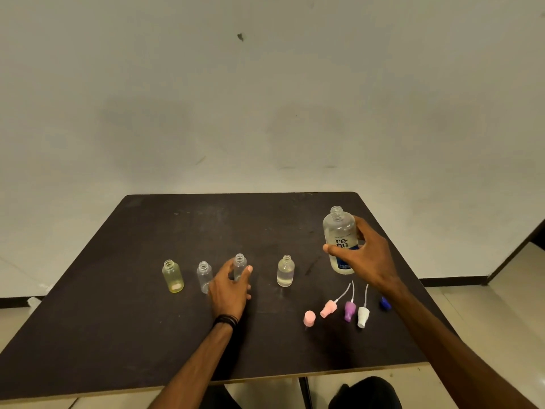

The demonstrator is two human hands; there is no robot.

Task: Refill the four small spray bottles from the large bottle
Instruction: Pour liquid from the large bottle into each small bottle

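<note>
Uncapped, the large bottle (339, 240) stands upright near the dark surface's (147, 335) far right edge, the right hand (364, 255) with its grip curled round it. Meanwhile the left hand (231, 286) pinches the third small bottle (239, 262) in the row of four; spray caps (348, 311) lie nearby.

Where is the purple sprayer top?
The purple sprayer top lies on the table's near right, between the pink sprayer top and the white one.
</note>
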